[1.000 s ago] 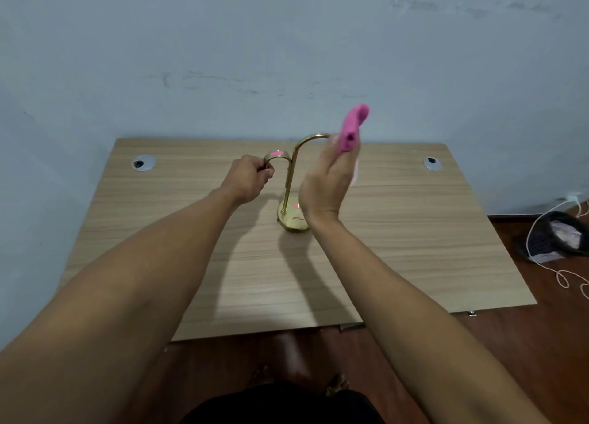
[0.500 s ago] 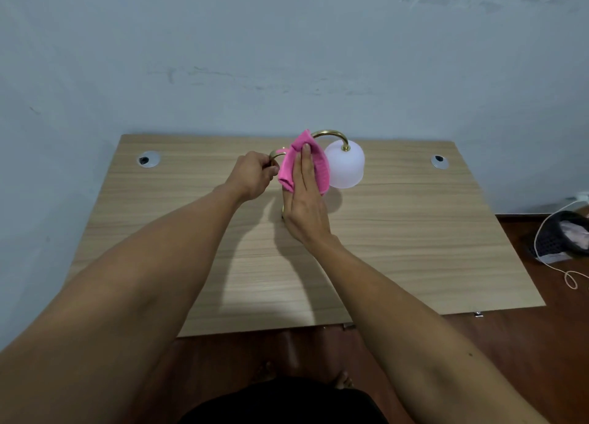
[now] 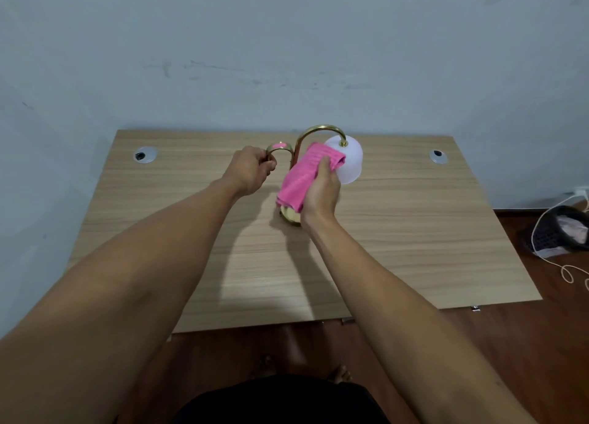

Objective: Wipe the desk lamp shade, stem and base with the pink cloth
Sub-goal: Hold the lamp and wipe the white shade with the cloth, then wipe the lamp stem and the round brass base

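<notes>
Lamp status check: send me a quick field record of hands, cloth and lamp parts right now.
left hand: closed on the small brass loop beside the stem, steadying the lamp
right hand: holds the cloth against the stem
cloth: pink, draped down the stem, lower end just above the base
stem: brass, arched top visible, lower part hidden by the cloth
shade: white, hangs from the arch, opening down, cloth edge beside it
base: brass, on the desk, partly hidden
desk: wood, against the wall

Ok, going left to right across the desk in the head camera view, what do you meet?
Left cable hole → left hand on the small brass loop → pink cloth → white lamp shade → right cable hole.
</notes>
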The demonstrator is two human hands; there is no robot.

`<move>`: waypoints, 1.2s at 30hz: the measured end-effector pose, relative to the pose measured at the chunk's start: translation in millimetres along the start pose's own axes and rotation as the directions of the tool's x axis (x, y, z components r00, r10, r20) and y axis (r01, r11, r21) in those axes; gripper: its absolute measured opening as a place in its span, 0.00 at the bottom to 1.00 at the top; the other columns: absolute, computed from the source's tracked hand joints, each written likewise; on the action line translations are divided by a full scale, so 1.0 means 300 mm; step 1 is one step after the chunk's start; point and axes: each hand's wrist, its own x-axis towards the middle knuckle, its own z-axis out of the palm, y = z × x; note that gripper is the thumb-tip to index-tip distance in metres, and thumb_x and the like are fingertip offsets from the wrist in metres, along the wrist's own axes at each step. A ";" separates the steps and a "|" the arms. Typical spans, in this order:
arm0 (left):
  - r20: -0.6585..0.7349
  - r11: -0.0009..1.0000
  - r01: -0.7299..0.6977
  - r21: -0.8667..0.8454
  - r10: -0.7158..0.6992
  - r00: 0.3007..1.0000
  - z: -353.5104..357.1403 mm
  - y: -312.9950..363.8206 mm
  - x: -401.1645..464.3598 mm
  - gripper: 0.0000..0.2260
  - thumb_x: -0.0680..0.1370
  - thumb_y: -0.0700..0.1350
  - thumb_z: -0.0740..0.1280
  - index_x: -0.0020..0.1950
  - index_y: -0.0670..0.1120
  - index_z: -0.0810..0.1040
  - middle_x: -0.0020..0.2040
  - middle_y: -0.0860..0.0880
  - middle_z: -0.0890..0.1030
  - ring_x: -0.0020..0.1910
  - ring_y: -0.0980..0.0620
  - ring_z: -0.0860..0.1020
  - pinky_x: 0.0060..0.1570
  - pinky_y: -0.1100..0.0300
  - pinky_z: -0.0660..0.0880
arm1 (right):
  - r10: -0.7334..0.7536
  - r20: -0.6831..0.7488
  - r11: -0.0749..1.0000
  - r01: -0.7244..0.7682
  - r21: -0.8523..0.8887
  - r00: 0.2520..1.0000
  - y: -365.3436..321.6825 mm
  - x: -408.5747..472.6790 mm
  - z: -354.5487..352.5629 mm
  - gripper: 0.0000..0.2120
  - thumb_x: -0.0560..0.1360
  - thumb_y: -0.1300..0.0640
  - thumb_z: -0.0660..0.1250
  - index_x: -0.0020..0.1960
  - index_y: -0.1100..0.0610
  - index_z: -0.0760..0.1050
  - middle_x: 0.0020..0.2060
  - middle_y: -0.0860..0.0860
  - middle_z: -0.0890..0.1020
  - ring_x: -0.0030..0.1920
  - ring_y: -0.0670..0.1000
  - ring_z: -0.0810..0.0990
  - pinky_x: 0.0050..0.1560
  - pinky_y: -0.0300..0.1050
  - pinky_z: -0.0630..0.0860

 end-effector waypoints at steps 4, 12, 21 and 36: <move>-0.008 1.000 -0.001 0.012 0.001 1.000 0.000 0.005 -0.004 0.07 0.78 0.40 0.66 0.44 0.42 0.83 0.40 0.40 0.84 0.38 0.49 0.78 0.41 0.58 0.76 | -0.153 0.014 0.985 0.151 0.088 0.988 -0.070 -0.019 0.096 0.16 0.85 0.49 0.56 0.63 0.54 0.78 0.48 0.49 0.80 0.50 0.51 0.78 0.55 0.49 0.75; -0.003 1.000 0.004 -0.001 -0.004 1.000 0.004 -0.005 0.002 0.07 0.78 0.40 0.66 0.43 0.41 0.83 0.42 0.38 0.85 0.40 0.44 0.82 0.46 0.52 0.79 | -0.097 0.241 0.799 0.220 -0.560 0.966 0.108 -0.022 0.018 0.19 0.81 0.39 0.49 0.52 0.50 0.71 0.42 0.50 0.79 0.44 0.54 0.78 0.48 0.49 0.72; -0.019 0.997 0.017 -0.071 -0.018 1.000 0.015 -0.021 -0.012 0.08 0.78 0.45 0.68 0.46 0.42 0.84 0.38 0.45 0.82 0.37 0.54 0.78 0.41 0.62 0.72 | -0.070 -0.113 0.929 0.024 -0.370 0.991 0.081 -0.072 -0.047 0.17 0.86 0.50 0.54 0.44 0.55 0.75 0.38 0.49 0.79 0.44 0.53 0.81 0.45 0.44 0.76; -0.049 0.971 0.087 -0.222 -0.101 0.994 0.024 -0.040 -0.096 0.10 0.76 0.41 0.65 0.34 0.46 0.78 0.33 0.50 0.77 0.33 0.54 0.71 0.33 0.58 0.69 | -0.408 0.714 -0.207 0.704 -0.679 0.569 0.097 -0.020 0.054 0.28 0.77 0.56 0.62 0.77 0.55 0.67 0.78 0.59 0.66 0.79 0.59 0.61 0.70 0.56 0.63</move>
